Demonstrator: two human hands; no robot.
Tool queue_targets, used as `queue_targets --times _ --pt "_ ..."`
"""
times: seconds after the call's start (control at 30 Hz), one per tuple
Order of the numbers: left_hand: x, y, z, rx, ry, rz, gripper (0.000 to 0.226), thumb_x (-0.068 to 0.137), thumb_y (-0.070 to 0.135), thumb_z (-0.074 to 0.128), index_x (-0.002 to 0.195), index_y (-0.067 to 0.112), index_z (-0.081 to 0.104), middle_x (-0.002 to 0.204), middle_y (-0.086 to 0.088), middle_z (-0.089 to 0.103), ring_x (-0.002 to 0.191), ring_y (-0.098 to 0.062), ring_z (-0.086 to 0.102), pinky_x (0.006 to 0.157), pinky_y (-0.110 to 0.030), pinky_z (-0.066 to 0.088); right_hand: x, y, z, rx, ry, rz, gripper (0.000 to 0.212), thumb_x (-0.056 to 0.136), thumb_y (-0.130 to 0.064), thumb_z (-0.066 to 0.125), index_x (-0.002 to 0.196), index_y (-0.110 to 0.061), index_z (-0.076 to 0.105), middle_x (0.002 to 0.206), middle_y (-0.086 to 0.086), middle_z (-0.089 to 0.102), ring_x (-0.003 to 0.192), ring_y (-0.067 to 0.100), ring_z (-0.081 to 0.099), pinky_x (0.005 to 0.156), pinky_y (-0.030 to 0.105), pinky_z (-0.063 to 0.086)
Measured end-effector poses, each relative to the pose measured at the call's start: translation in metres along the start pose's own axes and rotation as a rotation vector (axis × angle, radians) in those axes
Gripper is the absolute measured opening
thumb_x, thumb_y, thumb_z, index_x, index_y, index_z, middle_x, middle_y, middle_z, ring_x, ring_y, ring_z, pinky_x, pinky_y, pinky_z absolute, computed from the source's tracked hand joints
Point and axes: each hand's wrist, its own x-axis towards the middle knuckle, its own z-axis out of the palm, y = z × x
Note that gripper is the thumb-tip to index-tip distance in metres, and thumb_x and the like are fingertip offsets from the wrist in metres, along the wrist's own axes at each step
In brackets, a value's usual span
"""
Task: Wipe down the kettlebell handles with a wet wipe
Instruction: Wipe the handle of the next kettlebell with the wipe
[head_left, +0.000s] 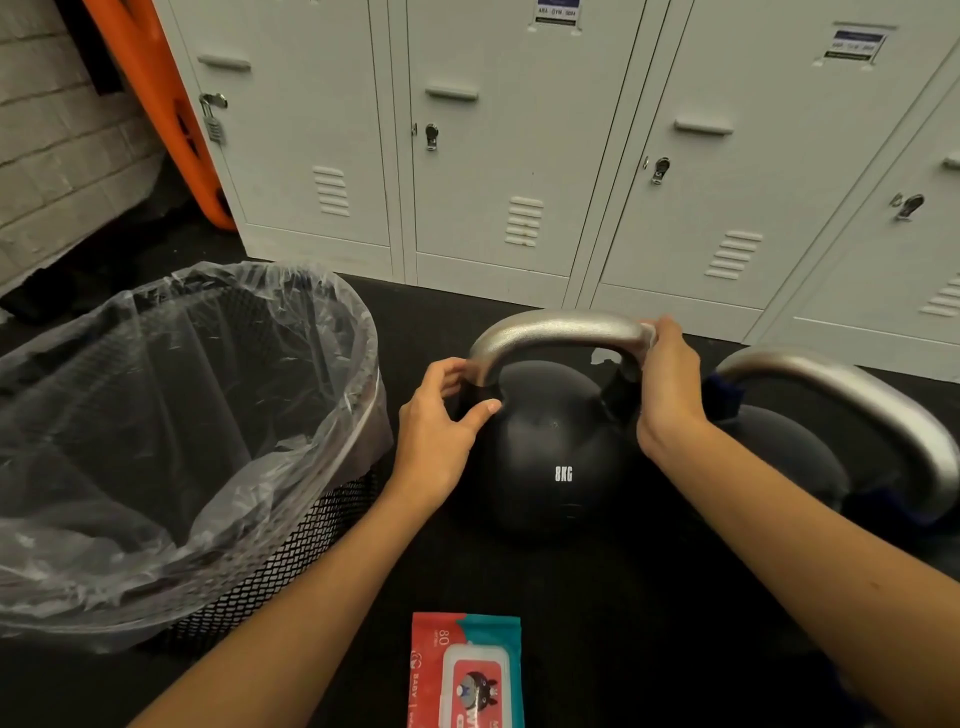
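kettlebell (550, 457) marked 8kg sits on the floor between the lined bin (171, 441) and a second kettlebell (810, 447). right hand (667, 384) is wrapped over the right bend of the handle (556, 330) with the wet wipe (618, 358) pinched under it. left hand (441, 421) grips the left leg, steadying. next: likely drag the wipe along the full arch, underside too, with steady pressure. wipes pack (467, 670) lies near.

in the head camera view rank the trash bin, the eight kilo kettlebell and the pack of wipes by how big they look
1. Trash bin, clearly the largest.
2. Kettlebell marked 8KG.
3. Pack of wipes, smallest, though the frame's bottom edge cuts it off, so its full extent is hidden.
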Motion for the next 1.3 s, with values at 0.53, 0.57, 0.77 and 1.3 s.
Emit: queue_targets --times 0.53,0.57,0.77,1.3 --pt "0.001 -0.001 -0.001 -0.015 -0.003 0.001 0.045 0.080 0.019 0.076 0.114 0.033 0.049 0.111 0.016 0.056 0.111 -0.002 0.052 0.097 -0.019 0.039 0.025 -0.015 -0.009 0.091 -0.091 0.149 0.043 0.103 -0.028 0.032 0.071 -0.013 0.056 0.051 -0.002 0.059 0.069 0.016 0.054 0.078 0.028 0.045" --pt "0.001 0.000 0.000 -0.018 -0.004 0.001 0.045 0.080 0.019 0.076 0.113 0.033 0.049 0.111 0.017 0.057 0.111 -0.002 0.052 0.096 -0.018 0.039 0.023 -0.008 -0.010 0.093 -0.091 0.152 0.044 0.103 -0.028 0.032 0.075 -0.011 0.061 0.058 0.000 0.063 0.076 0.018 0.058 0.084 0.029 0.047" --pt "0.000 -0.001 0.000 -0.030 -0.003 0.005 0.044 0.079 0.019 0.076 0.112 0.033 0.050 0.111 0.017 0.057 0.112 -0.003 0.052 0.097 -0.019 0.039 0.014 0.008 -0.018 0.091 -0.075 0.361 0.047 0.103 -0.031 0.028 0.112 -0.007 0.068 0.107 0.011 0.069 0.100 0.021 0.063 0.094 0.033 0.046" --pt "0.002 -0.003 0.000 -0.028 -0.010 0.011 0.043 0.080 0.019 0.076 0.115 0.030 0.052 0.113 0.014 0.058 0.115 -0.006 0.054 0.099 -0.021 0.040 0.012 -0.013 -0.017 -0.071 -0.070 0.236 0.032 0.100 -0.022 0.035 0.094 -0.010 0.063 0.100 0.012 0.069 0.100 0.029 0.064 0.083 0.031 0.051"
